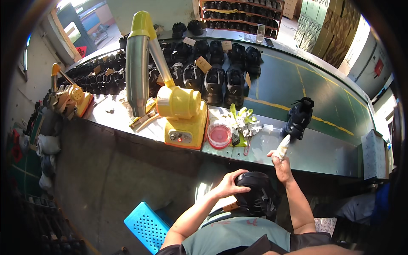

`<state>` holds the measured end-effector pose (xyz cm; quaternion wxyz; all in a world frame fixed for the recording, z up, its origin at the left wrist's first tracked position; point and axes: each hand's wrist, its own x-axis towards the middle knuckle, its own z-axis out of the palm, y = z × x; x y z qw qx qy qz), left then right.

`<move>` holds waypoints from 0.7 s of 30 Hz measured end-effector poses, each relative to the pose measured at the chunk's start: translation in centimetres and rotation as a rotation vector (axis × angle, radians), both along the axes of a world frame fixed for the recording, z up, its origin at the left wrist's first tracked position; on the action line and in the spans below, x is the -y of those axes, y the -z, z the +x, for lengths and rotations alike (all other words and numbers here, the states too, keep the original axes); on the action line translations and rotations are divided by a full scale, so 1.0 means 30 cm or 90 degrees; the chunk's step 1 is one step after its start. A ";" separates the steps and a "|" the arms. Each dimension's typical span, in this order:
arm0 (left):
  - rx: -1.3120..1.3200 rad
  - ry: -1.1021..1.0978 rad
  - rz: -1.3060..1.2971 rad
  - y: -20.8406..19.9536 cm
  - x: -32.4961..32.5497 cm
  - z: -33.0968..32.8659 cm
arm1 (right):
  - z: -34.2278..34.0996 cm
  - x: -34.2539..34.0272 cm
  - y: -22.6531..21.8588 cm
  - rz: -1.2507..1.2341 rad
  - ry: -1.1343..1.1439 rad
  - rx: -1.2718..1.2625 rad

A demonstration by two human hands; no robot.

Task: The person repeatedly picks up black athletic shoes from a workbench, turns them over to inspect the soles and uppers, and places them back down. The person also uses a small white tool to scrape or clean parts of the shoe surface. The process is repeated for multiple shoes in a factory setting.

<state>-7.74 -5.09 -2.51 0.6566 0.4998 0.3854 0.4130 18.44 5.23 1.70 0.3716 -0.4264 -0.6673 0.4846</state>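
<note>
My left hand [231, 185] is closed round the edge of a black shoe [258, 193] that rests on my lap against the green apron [238, 233]. A little to the right and farther off, my right hand [281, 166] grips a white tapered thing, seemingly a bunched cloth [282, 148], its tip pointing at the bench. Just beyond that tip, a single black sneaker [299, 119] stands on the bench. Beside my left wrist, a brown wooden-looking piece [230, 207] lies on my lap, partly hidden by the shoe.
On the metal bench [335, 157] stand a yellow machine [182, 114] with a steel tube, a round tub of red stuff [220, 135] and crumpled white-green cloths [243, 121]. Rows of black shoes [212, 83] fill the far left. A blue perforated stool [146, 227] sits lower left.
</note>
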 end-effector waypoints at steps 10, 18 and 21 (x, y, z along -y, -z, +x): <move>0.004 -0.006 -0.014 0.004 0.034 -0.016 | -0.080 0.167 -0.091 -0.059 -0.101 0.067; -0.021 0.005 -0.034 -0.051 0.029 -0.001 | -0.178 0.179 -0.099 0.137 -0.107 0.134; -0.020 0.039 -0.074 -0.056 0.028 0.001 | -0.232 0.163 -0.116 0.204 -0.185 0.132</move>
